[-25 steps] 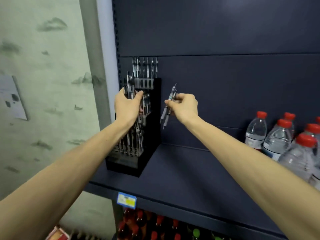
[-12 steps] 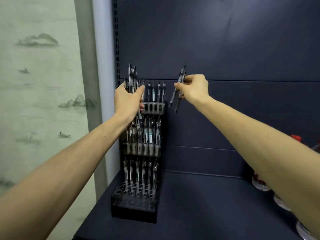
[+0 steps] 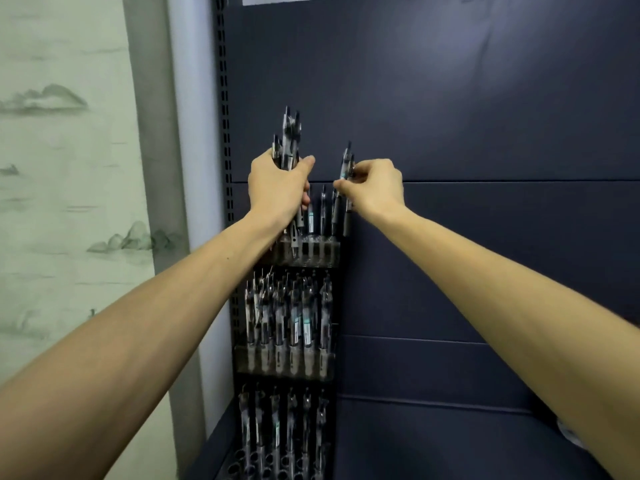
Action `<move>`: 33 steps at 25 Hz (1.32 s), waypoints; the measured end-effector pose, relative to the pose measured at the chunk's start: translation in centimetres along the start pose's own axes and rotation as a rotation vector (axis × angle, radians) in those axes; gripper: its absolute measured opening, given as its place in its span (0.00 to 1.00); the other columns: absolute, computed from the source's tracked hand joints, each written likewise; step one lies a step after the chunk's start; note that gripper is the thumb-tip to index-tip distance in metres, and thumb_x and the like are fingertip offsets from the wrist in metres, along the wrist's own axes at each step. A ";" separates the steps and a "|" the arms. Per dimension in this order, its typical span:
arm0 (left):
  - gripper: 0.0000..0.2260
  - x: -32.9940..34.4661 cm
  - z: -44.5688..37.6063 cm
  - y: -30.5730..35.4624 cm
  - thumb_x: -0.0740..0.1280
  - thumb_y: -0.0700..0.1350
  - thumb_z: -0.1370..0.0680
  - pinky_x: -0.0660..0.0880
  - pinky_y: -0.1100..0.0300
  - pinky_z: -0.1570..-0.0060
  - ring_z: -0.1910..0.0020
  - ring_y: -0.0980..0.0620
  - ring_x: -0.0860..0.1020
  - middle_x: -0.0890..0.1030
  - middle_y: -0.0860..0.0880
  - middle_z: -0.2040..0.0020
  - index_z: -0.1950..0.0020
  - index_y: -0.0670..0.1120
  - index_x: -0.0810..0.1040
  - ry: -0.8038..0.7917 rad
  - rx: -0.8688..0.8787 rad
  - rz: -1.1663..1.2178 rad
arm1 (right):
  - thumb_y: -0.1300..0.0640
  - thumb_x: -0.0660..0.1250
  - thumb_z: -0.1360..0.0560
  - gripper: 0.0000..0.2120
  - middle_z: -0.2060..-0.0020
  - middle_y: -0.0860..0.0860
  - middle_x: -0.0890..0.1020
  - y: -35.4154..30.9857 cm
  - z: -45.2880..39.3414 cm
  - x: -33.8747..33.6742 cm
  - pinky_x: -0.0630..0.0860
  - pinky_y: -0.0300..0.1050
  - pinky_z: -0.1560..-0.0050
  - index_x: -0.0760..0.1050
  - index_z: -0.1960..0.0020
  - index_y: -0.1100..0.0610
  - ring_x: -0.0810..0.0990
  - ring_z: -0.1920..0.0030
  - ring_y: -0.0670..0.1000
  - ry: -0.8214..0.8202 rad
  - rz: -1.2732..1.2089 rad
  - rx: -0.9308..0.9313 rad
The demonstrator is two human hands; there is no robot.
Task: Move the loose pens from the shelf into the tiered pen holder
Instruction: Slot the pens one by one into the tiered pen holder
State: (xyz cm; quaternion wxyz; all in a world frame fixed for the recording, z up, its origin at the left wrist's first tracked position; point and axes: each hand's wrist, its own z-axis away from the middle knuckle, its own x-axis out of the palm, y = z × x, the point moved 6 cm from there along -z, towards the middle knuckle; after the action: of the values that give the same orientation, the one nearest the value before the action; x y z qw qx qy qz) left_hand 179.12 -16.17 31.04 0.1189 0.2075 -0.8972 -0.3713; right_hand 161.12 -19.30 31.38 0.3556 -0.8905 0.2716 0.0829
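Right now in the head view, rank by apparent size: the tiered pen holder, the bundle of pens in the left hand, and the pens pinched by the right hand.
1. Tiered pen holder, by far the largest.
2. Bundle of pens gripped in the left hand.
3. Pens pinched by the right hand, the smallest.

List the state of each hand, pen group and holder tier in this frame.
Left hand: grips a bundle of pens, upright.
Right hand: pinches two pens above the top tier.
Top tier: partly filled.
Middle tier: full of pens.
Bottom tier: back row filled, front holes empty.
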 end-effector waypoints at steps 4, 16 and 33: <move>0.08 0.9 -1.3 0.1 0.72 0.46 0.20 0.74 0.59 0.73 0.77 0.51 0.75 0.78 0.49 0.70 0.53 0.43 0.77 -0.052 0.051 -0.016 | 0.51 0.76 0.25 0.07 0.62 0.45 0.80 1.2 -0.2 0.5 0.78 0.46 0.49 0.82 0.50 0.53 0.81 0.53 0.51 0.022 0.082 0.009; 0.10 -1.1 -1.9 -3.0 0.72 0.46 0.20 0.77 0.57 0.68 0.76 0.52 0.76 0.79 0.49 0.70 0.51 0.40 0.80 -0.065 -0.044 0.050 | 0.51 0.78 0.26 0.09 0.61 0.50 0.84 0.4 -0.9 1.0 0.82 0.49 0.51 0.81 0.55 0.55 0.85 0.56 0.51 0.018 0.188 0.077; 0.13 -1.1 -0.9 -5.4 0.73 0.47 0.20 0.76 0.57 0.69 0.77 0.52 0.75 0.79 0.49 0.70 0.48 0.36 0.81 -0.084 -0.125 0.066 | 0.62 0.73 0.22 0.07 0.59 0.59 0.83 1.3 0.9 3.6 0.81 0.46 0.62 0.83 0.48 0.66 0.80 0.62 0.53 -0.320 0.068 0.209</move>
State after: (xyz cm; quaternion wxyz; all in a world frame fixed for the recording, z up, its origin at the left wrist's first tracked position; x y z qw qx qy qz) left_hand 181.94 -19.72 27.77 0.1063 0.1541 -0.8827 -0.4310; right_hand 163.49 -21.04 28.72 0.4819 -0.8143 0.2488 0.2070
